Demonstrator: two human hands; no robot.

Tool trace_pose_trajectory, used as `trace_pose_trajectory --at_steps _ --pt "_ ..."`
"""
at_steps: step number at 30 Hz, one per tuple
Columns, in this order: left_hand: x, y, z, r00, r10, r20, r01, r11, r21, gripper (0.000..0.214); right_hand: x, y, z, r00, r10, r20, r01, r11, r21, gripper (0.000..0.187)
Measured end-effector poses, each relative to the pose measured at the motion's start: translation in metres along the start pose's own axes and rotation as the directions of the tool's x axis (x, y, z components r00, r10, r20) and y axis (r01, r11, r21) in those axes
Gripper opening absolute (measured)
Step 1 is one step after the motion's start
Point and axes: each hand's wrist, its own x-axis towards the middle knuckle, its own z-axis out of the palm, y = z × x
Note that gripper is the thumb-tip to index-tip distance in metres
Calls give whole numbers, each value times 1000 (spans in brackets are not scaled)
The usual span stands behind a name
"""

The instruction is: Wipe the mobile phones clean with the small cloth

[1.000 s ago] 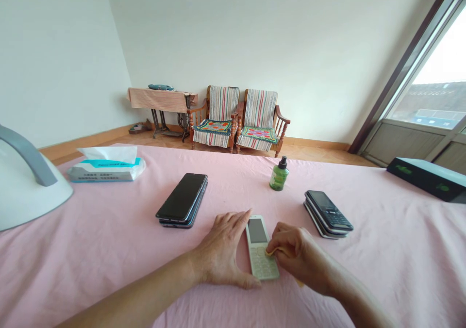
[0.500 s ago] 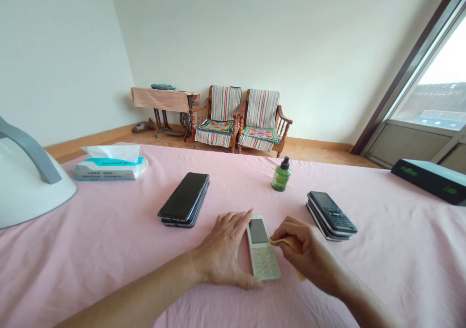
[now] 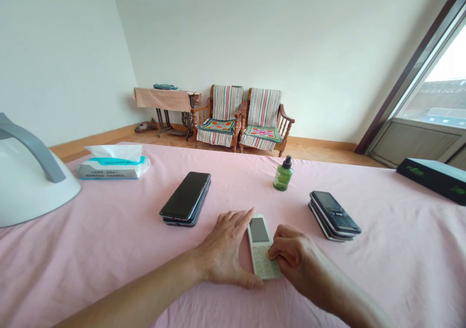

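A white keypad phone (image 3: pixel 261 243) lies face up on the pink cloth with its screen away from me. My left hand (image 3: pixel 227 248) braces it along its left side, a finger at the upper corner and the thumb at the bottom corner. The fingers of my right hand (image 3: pixel 293 250) are bunched over the right part of the keys. They pinch a yellow cloth (image 3: pixel 270 254), of which only a small edge shows; the rest is hidden by the hand. To the left is a stack of smartphones (image 3: pixel 186 197), and to the right a stack of keypad phones (image 3: pixel 335 214).
Behind the phone stands a green spray bottle (image 3: pixel 283 175). A tissue pack (image 3: pixel 112 165) and a white kettle-like object with a grey handle (image 3: pixel 34 182) are at the left. A black box (image 3: pixel 429 180) sits at the far right. Two wooden chairs (image 3: pixel 262 117) stand beyond the table.
My right hand has moved from the phone's right edge onto its keypad, and the cloth now shows less. My left hand and the phone stay in place.
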Motion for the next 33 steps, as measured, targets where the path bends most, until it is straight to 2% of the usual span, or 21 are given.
trace_pose_trajectory --at_steps 4,8,13,19,22,27,33 --pt "0 -1 1 1000 -14 -20 14 1000 -14 124 1 0 0 1000 3 -31 -3 1000 6 30" --pt "1 -1 2 1000 -14 -3 14 1000 -7 122 1 -2 -1 1000 0 14 0 1000 22 29" --pt "1 2 -2 1000 -23 8 23 1000 15 121 4 0 2 998 8 -67 -6 999 37 30" --pt "0 4 -5 1000 -6 27 6 1000 13 120 2 2 0 999 -5 -33 8 994 111 33" --pt "1 3 -3 1000 -4 14 4 1000 5 121 2 1 -1 997 -3 -81 11 995 97 32" --pt "0 0 0 1000 8 -3 -8 1000 -8 119 4 4 3 999 -20 -37 23 995 95 34" --pt "0 1 -1 1000 8 0 -8 1000 -11 117 6 1 4 999 -19 -51 22 997 68 31"
